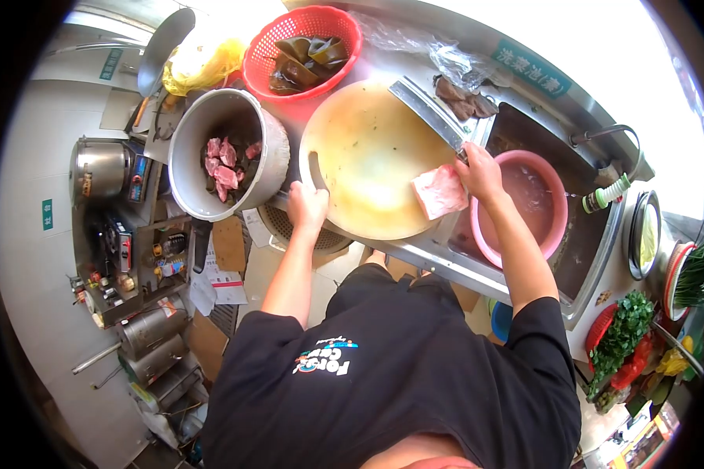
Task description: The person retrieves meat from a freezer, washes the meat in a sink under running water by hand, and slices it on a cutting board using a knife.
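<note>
My right hand [481,170] is wrapped round the handle of a cleaver [429,114], its broad blade pointing away over the far right of a round cutting board [368,156]. A slab of raw pork [441,192] lies on the board's right edge, close beside that hand. At the board's left edge, my left hand [308,206] is closed on the rim just below the slotted handle hole. Left of the board, a deep metal pot [270,156] holds several chunks of raw meat [225,160] over something dark.
A red colander [344,23] with dark kelp-like strips stands behind the board. Dark brown pieces [465,98] lie by a plastic bag [457,62]. To the right, a pink basin [557,195] of cloudy water sits in the sink [594,242]. Leafy greens [626,328] lie farther right.
</note>
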A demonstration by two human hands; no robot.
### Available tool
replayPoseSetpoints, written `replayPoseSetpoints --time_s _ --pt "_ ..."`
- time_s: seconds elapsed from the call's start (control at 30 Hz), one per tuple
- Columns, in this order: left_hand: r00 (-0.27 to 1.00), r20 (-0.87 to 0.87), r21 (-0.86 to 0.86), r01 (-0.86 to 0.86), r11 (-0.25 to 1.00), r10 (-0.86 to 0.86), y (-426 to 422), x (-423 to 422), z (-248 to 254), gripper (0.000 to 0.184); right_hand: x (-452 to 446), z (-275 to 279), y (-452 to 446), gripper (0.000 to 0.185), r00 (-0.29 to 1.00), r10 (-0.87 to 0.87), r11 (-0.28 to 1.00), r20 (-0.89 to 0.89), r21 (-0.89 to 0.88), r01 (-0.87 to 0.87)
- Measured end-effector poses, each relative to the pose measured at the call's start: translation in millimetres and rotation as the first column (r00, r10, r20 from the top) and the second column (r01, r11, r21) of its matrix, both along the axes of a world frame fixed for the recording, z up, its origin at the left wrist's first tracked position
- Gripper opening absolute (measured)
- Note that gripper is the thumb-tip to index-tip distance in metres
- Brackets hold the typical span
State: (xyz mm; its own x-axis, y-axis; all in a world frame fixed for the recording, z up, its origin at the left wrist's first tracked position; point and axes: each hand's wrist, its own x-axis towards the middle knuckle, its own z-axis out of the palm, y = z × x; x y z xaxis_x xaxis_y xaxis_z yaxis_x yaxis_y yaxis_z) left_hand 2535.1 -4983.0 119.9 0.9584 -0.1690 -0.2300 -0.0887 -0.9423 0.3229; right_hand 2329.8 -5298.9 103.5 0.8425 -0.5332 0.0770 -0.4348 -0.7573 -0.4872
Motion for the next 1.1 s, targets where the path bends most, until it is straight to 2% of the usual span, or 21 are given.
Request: replayPoseSetpoints --time_s 0.07,0.1,0.13,0.2,0.23,0.33,0.4,0.47,0.5,0.6,0.63,0.7,0.73,0.8,0.93,0.97,1.0,1.03,1.07,1.1 --pt "0.978 -0.164 -0.357 -0.184 0.916 0.133 14.8 -17.7 -14.4 0.027 -5.4 2.0 -2.2 0.032 0.996 0.02 0.999 0.092 0.03 -0.023" --pt "0.96 -0.22 -0.552 -0.268 0.789 0.172 17.8 -29.7 -18.9 0.025 -8.5 4.2 -3.3 0.032 0.996 0.022 0.999 0.09 0.03 -0.025" --pt "0.959 -0.221 -0.551 -0.272 0.789 0.176 25.2 -39.2 -21.2 0.025 -13.3 6.3 -3.3 0.032 0.997 0.026 0.998 0.075 0.051 -0.03" --pt "0.854 -0.519 -0.621 -0.403 0.673 0.032 33.9 -57.7 -16.5 0.026 -22.4 9.8 -3.3 0.032 0.998 0.027 0.997 0.059 0.072 -0.031" --pt "0.847 -0.531 -0.655 -0.408 0.636 -0.003 36.5 -66.4 -14.6 0.022 -27.9 11.6 -3.9 0.031 0.998 0.026 0.997 0.053 0.074 -0.03" --pt "0.851 -0.525 -0.661 -0.424 0.619 0.023 42.9 -83.8 -14.1 0.02 -45.1 37.0 -4.0 0.029 1.0 0.002 0.996 0.025 0.087 -0.004" --pt "0.857 -0.514 -0.683 -0.397 0.614 -0.017 54.5 -88.5 -23.8 0.019 -54.1 57.3 -9.1 0.028 1.0 -0.011 0.996 0.007 0.093 0.01" --pt "0.821 -0.569 -0.691 -0.447 0.568 -0.045 59.9 -97.2 -23.9 0.018 -66.6 69.5 -22.5 0.024 0.999 -0.046 0.999 0.0 -0.02 0.046" --pt "0.788 -0.615 -0.639 -0.478 0.603 -0.028 61.7 -100.4 -15.6 0.02 -68.7 77.5 -30.9 0.022 0.997 -0.049 0.998 -0.052 -0.051 0.047" --pt "0.784 -0.62 -0.665 -0.503 0.552 -0.032 62.0 -122.6 -14.7 0.02 -62.5 97.1 -54.4 0.023 0.968 -0.061 0.996 -0.245 -0.079 0.043" --pt "0.786 -0.617 -0.667 -0.507 0.547 -0.024 60.9 -133.3 -11.8 0.02 -57.7 99.9 -57.3 0.023 0.969 -0.051 0.996 -0.242 -0.079 0.033" --pt "0.752 -0.656 -0.617 -0.577 0.535 0.055 48.6 -153.7 4.0 0.034 -43.3 106.2 -57.9 0.024 0.935 -0.047 0.997 -0.352 -0.077 0.021" --pt "0.753 -0.654 -0.619 -0.583 0.527 0.066 52.4 -159.4 -4.4 0.034 -38.1 111.6 -58.2 0.024 0.936 -0.034 0.997 -0.349 -0.077 0.007" --pt "0.797 -0.602 -0.673 -0.475 0.567 -0.046 62.1 -170.4 -17.3 0.043 -29.7 122.3 -57.6 0.026 0.882 0.065 0.997 -0.467 0.064 -0.04" --pt "0.825 -0.561 -0.731 -0.458 0.506 -0.066 49.3 -186.8 -14.9 0.044 -18.4 137.1 -63.9 0.032 0.833 0.187 0.982 -0.521 0.098 -0.159" --pt "0.831 -0.551 -0.746 -0.453 0.488 -0.07 43.3 -188.9 -11.9 0.04 -15.3 139.1 -64.1 0.032 0.831 0.184 0.983 -0.524 0.09 -0.161" --pt "0.832 -0.549 -0.752 -0.453 0.479 -0.075 40.6 -187.5 -15.5 0.04 -10.2 141.8 -63.2 0.033 0.833 0.209 0.976 -0.512 0.156 -0.15" --pt "0.824 -0.561 -0.738 -0.45 0.503 -0.086 38.4 -184.7 -20.7 0.036 -5.5 144.1 -61.4 0.034 0.836 0.233 0.965 -0.497 0.221 -0.137" --pt "0.813 -0.575 -0.721 -0.447 0.529 -0.096 38.0 -182.4 -24.1 0.033 -0.6 153.2 -54.7 0.034 0.836 0.228 0.967 -0.5 0.215 -0.136" --pt "0.814 -0.572 -0.706 -0.429 0.563 -0.096 34.9 -180.3 -23.6 0.038 6.8 167.2 -46.6 0.035 0.816 0.225 0.949 -0.532 0.311 -0.059"
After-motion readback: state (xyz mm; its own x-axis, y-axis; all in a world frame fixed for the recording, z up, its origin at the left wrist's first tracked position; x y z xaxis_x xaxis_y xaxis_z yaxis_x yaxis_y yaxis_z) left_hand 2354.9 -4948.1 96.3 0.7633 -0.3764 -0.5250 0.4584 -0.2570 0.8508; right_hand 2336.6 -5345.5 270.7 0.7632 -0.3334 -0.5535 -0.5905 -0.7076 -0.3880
